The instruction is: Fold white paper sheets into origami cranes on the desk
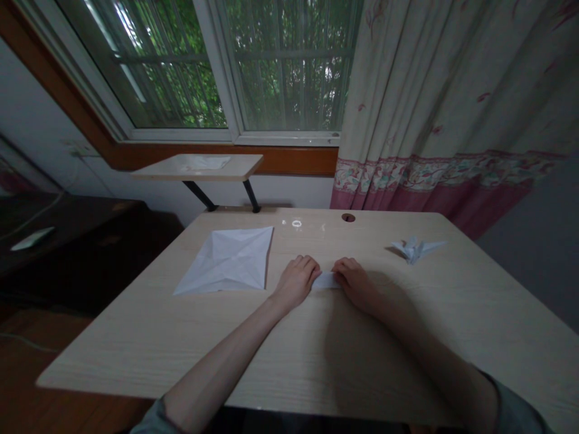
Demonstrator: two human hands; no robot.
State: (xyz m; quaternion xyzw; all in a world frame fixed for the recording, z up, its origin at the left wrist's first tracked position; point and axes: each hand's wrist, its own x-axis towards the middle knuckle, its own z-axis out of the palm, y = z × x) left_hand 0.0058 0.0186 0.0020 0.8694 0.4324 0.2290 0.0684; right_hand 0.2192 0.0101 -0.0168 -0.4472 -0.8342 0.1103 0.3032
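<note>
Between my hands, low on the table, lies a small folded strip of white paper [326, 279]. My left hand [299, 278] is closed on its left end, fingers curled. The right end is pinched by my right hand [355, 281], whose fingers are also bent in. Left of my hands a larger square sheet of white paper [233, 256] lies unfolded, with crease lines across it. Over to the right rests a folded white paper crane [414, 248], its wings spread.
The pale wooden table [280, 355] has a round cable hole [348, 217] near its back edge. A raised shelf [167, 167] at the back left carries white paper [208, 162]. Behind stand a window and a curtain [407, 120]. A dark cabinet [90, 241] is at the left.
</note>
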